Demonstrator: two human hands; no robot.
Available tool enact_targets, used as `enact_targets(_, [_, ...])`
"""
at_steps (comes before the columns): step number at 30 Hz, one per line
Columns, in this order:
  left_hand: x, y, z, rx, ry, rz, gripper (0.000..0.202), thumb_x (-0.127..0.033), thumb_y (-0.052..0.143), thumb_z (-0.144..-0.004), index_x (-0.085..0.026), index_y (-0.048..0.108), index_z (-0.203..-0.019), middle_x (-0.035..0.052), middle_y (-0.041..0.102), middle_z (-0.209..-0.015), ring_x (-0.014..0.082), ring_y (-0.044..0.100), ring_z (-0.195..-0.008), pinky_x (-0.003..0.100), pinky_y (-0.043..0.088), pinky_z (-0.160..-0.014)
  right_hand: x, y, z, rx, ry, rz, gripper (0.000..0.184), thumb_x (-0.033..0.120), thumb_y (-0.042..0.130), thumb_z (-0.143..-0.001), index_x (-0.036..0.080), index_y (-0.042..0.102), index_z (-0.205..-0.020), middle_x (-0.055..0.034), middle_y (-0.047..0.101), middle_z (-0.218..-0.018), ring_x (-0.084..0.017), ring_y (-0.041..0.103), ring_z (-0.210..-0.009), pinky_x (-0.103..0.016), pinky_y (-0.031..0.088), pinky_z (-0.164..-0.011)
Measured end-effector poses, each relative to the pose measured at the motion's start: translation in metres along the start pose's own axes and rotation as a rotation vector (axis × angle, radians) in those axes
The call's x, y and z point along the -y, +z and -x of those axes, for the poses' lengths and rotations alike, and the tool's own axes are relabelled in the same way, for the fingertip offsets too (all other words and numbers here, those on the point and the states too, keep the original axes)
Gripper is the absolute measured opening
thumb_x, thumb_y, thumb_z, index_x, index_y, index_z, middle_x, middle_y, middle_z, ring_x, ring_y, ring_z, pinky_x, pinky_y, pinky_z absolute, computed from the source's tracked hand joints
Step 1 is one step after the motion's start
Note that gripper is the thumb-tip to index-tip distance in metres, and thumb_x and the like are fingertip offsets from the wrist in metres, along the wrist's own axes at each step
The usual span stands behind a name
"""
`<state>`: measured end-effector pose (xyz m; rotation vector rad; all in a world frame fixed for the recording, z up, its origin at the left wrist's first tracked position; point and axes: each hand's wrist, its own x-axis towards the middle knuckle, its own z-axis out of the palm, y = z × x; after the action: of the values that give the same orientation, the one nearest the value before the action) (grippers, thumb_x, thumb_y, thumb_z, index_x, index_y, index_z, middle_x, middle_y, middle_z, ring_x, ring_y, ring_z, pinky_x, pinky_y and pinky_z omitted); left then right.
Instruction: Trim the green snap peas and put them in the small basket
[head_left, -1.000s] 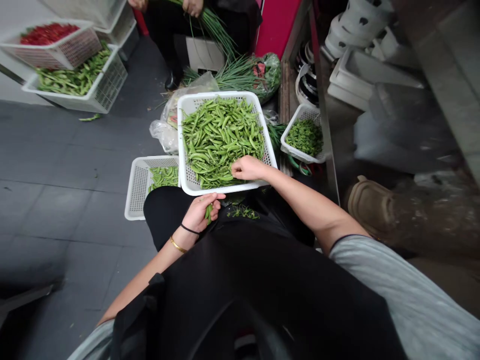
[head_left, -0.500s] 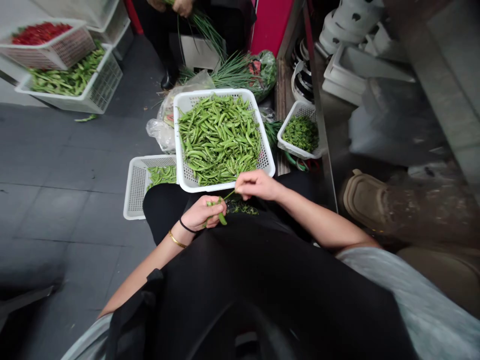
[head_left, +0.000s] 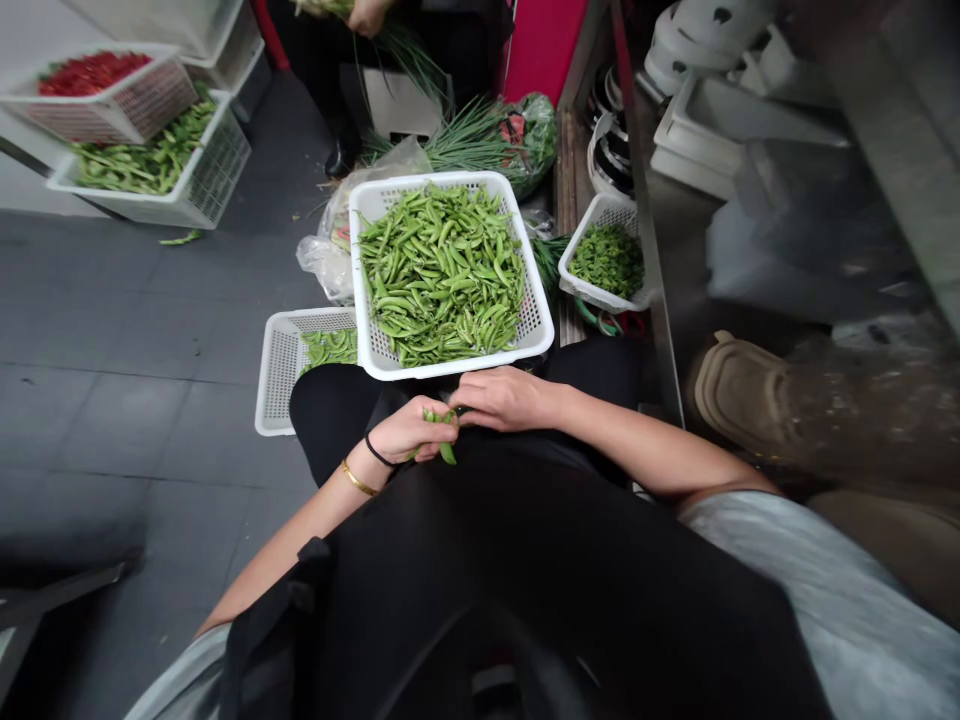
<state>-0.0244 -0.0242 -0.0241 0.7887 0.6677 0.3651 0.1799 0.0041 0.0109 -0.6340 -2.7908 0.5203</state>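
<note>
My left hand [head_left: 415,428] is closed around several green pea pods [head_left: 448,452], whose ends poke out past the thumb and below the fingers. Right against it, my right hand [head_left: 501,398] pinches at the tip of a pod; its fingertips partly hide the spot where they meet. Just beyond both hands, a white perforated basket [head_left: 546,330] holds a big heap of sugar snap peas [head_left: 442,270]. Lower and to the left, a second white basket [head_left: 276,385] contains a smaller amount of pods [head_left: 330,347], partly covered by my knee.
At right stands a small basket of leafy greens [head_left: 607,262] beside a metal shelf edge. Behind the big basket lie green chives [head_left: 480,140] and plastic bags. Another person's hand [head_left: 367,15] holds stalks at the top. Stacked baskets with red peppers [head_left: 94,73] stand upper left.
My right hand has come back left and down to my left hand. The thin strand stretched between them before no longer shows. The other person's hand has shifted slightly.
</note>
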Motion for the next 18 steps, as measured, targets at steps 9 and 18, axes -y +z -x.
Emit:
enact_targets(9, [-0.006, 0.007, -0.008, -0.057, -0.089, -0.277, 0.026, -0.036, 0.074, -0.067, -0.014, 0.061, -0.061, -0.0006, 0.051, -0.040, 0.0069, 0.035, -0.029, 0.019, 0.025, -0.031, -0.005, 0.004, 0.013, 0.057, 0.029, -0.201, 0.022, 0.029, 0.045, -0.092, 0.015, 0.058, -0.082, -0.0025, 0.057, -0.074, -0.011, 0.047, -0.062, -0.024, 0.033, -0.059])
enact_targets(18, [-0.031, 0.027, 0.004, -0.354, 0.697, -0.910, 0.012, -0.022, 0.061, -0.082, -0.016, 0.070, -0.086, 0.0066, 0.069, -0.073, 0.0128, 0.061, -0.063, 0.022, 0.047, -0.060, -0.010, 0.002, 0.022, -0.121, 0.423, -1.141, 0.023, 0.037, 0.059, -0.083, 0.015, 0.055, -0.082, 0.0005, 0.063, -0.063, -0.010, 0.060, -0.054, -0.019, 0.045, -0.051])
